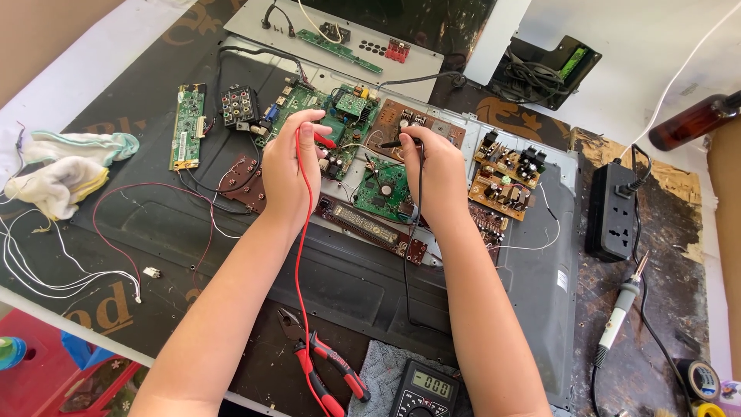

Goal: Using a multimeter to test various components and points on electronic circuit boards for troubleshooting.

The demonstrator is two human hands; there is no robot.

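Observation:
My left hand (289, 166) grips a red test probe (324, 140), its tip down on the green main circuit board (351, 116). The red lead (299, 255) runs from the probe down along my forearm. In my right hand (436, 174) is a black test probe (392, 144), pointing left at the same board, with its black lead (407, 270) hanging toward me. Both leads run down to a multimeter (427, 390) with a lit display at the bottom edge. A smaller round-patterned green board (382, 189) lies between my hands.
Red-handled pliers (320, 367) lie near the meter. Brown boards (505, 174) sit at right, a narrow green board (187, 125) at left. A black power strip (611, 212), a soldering iron (621, 309), tape rolls (701, 380), a brown bottle (695, 120), rags (65, 170) and loose white wires (54, 274) surround the work.

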